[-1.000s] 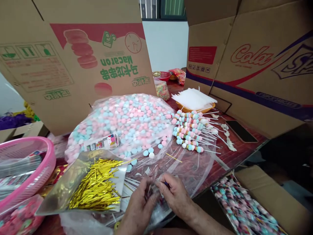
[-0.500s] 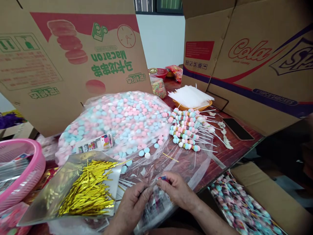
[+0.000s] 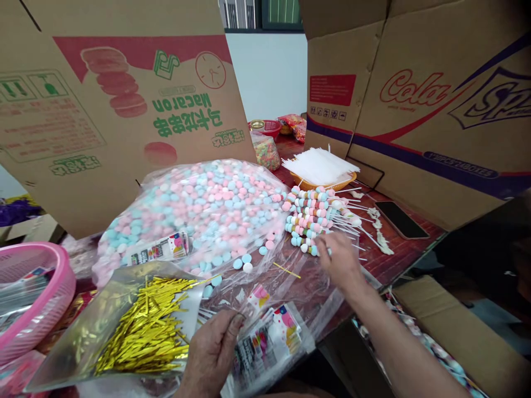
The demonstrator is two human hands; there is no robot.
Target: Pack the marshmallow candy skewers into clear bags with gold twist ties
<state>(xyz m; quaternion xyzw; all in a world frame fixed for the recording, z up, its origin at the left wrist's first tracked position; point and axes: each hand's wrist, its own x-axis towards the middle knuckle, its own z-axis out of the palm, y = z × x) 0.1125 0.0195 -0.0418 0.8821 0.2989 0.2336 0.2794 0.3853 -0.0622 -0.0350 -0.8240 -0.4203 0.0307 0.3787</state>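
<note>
My left hand point(image 3: 215, 351), at the bottom centre, is closed with thumb against fingers on the edge of a clear printed plastic bag point(image 3: 259, 297). Beneath it, a stack of similar printed bags point(image 3: 269, 337) lies in a clear sleeve. My right hand point(image 3: 342, 260) reaches over the nearest of the candy skewers point(image 3: 309, 226), its fingers curled on that stick's candies. Those fingers partly hide the skewer. The skewers are pink, blue and white discs threaded on white sticks, piled beside a big clear bag of loose candy discs point(image 3: 207, 204).
Gold twist ties point(image 3: 145, 326) fill an opened pouch at left, near a pink basket point(image 3: 62, 293). White sticks point(image 3: 321, 166) lie in a basket behind the skewers. A phone point(image 3: 401, 220) rests at right. Tall cardboard boxes point(image 3: 182, 149) stand behind; another box point(image 3: 448, 326) sits below right.
My right hand has left the printed bag by my left hand and moved up and right to the candy skewers. My left hand has stayed near the bag stack, now more exposed.
</note>
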